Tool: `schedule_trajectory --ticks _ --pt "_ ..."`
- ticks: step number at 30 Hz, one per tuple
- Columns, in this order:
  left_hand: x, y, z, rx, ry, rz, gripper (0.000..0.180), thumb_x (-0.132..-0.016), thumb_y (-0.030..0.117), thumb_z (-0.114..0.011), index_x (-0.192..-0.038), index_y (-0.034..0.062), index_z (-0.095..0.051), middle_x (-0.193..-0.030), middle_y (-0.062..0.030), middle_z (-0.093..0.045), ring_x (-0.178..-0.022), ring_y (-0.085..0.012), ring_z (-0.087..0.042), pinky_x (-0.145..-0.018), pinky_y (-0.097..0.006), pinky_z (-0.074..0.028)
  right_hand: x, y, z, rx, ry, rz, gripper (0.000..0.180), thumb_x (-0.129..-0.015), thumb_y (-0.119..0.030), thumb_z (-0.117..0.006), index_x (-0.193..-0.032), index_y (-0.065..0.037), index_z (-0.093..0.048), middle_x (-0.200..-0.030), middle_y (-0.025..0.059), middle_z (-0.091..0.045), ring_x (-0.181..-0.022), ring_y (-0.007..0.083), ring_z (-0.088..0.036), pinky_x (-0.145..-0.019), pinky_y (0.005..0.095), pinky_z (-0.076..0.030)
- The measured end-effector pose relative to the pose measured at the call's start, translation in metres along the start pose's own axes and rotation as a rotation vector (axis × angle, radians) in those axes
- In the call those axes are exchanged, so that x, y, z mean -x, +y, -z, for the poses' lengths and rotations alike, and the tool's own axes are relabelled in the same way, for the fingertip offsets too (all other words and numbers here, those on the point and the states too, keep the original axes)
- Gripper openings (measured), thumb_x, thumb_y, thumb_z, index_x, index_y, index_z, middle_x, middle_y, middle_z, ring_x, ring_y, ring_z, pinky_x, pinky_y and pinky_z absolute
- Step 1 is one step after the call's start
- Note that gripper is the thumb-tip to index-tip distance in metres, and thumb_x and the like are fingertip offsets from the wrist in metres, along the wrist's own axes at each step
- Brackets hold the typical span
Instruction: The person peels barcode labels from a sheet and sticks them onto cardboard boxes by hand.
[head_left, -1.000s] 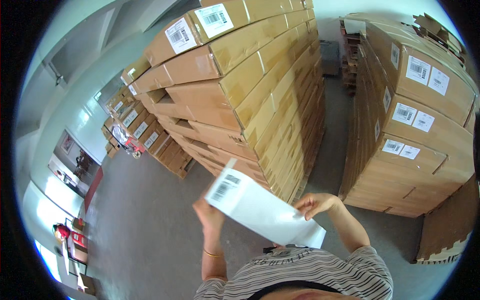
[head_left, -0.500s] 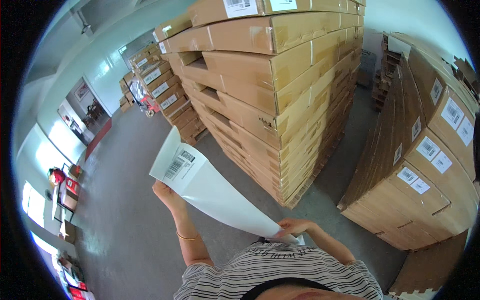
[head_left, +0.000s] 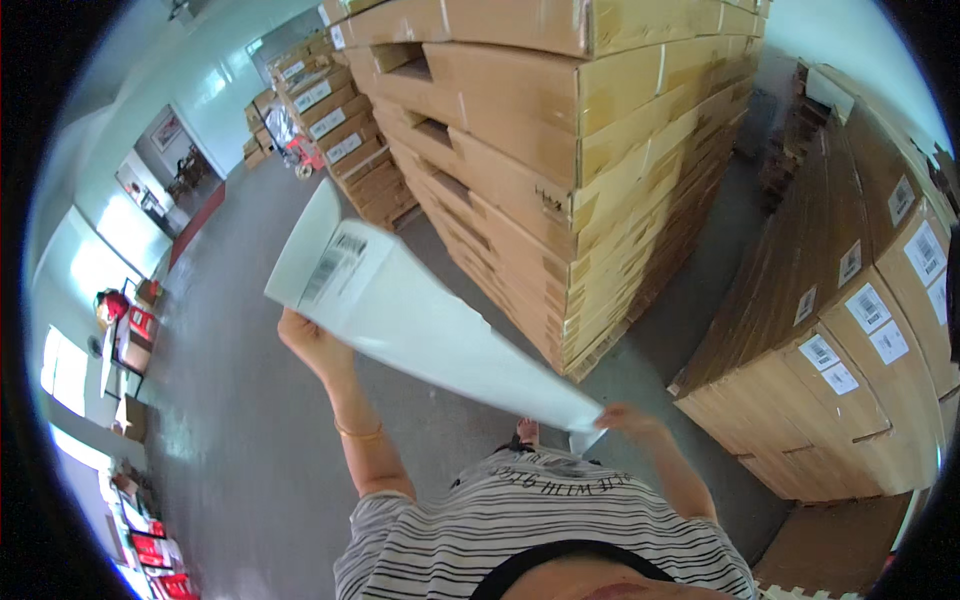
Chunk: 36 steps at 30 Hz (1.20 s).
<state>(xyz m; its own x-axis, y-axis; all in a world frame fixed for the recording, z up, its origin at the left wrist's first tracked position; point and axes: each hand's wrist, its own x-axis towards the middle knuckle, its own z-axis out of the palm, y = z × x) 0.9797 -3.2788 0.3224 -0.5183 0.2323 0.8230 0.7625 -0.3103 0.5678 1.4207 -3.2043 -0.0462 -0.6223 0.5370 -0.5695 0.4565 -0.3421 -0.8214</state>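
A long white strip of label paper (head_left: 430, 315) stretches across in front of me, bowed along its length. Its upper left end bends up and bears a printed barcode label (head_left: 335, 265). Under that end, my left hand (head_left: 312, 340) is closed on the lower edge, with part of the fingers hidden behind the paper. At the strip's lower right end my right hand (head_left: 630, 422) pinches the paper, a little blurred by motion. A short piece of the white paper hangs down beside that hand.
Straight ahead rises a tall stack of flat cardboard cartons (head_left: 520, 120) on a pallet. More labelled cartons (head_left: 850, 340) lean in a row at the right. Farther back left are stacked boxes (head_left: 335, 120) and a red pallet jack (head_left: 303, 158). Shelves (head_left: 128, 350) line the left wall.
Both hands and the strip have moved: the left end up and leftward, the right end up and rightward, away from my shirt. The carton stack now sits slightly higher and farther right in view.
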Motion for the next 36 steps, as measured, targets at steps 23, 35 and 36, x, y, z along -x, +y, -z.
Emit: schedule_trajectory --ticks 23,35,36 --pt "0.111 0.092 -0.088 0.286 -0.885 -0.136 0.039 -0.077 -0.008 -0.066 -0.115 0.0007 -0.068 -0.111 -0.0161 -0.071 -0.096 -0.0346 -0.071 -0.083 -0.037 -0.057 0.143 -0.249 0.022 -0.205 0.164 0.839 0.076 -0.092 -0.069 -0.055 -0.115 0.003 -0.068 -0.103 0.0075 -0.071 -0.092 0.0163 -0.065 -0.086 0.0314 -0.049" --pt "0.142 0.075 -0.084 0.303 -1.000 0.162 0.095 -0.081 -0.009 -0.070 -0.156 -0.0001 -0.011 -0.128 -0.0207 -0.062 -0.112 -0.0357 -0.066 -0.098 -0.041 -0.052 0.127 -0.270 -0.002 -0.352 0.095 0.823 0.032 -0.099 -0.029 -0.066 -0.104 0.001 -0.074 -0.091 0.0010 -0.073 -0.083 0.0071 -0.061 -0.078 0.0253 -0.048" --pt "0.143 0.074 -0.087 0.416 -0.887 0.056 0.094 -0.081 -0.009 -0.070 -0.156 -0.0001 -0.014 -0.127 -0.0201 -0.063 -0.111 -0.0358 -0.067 -0.098 -0.041 -0.052 0.125 -0.270 -0.001 -0.332 0.091 0.784 0.032 -0.098 -0.029 -0.066 -0.104 0.002 -0.074 -0.093 0.0035 -0.074 -0.084 0.0094 -0.064 -0.080 0.0266 -0.050"
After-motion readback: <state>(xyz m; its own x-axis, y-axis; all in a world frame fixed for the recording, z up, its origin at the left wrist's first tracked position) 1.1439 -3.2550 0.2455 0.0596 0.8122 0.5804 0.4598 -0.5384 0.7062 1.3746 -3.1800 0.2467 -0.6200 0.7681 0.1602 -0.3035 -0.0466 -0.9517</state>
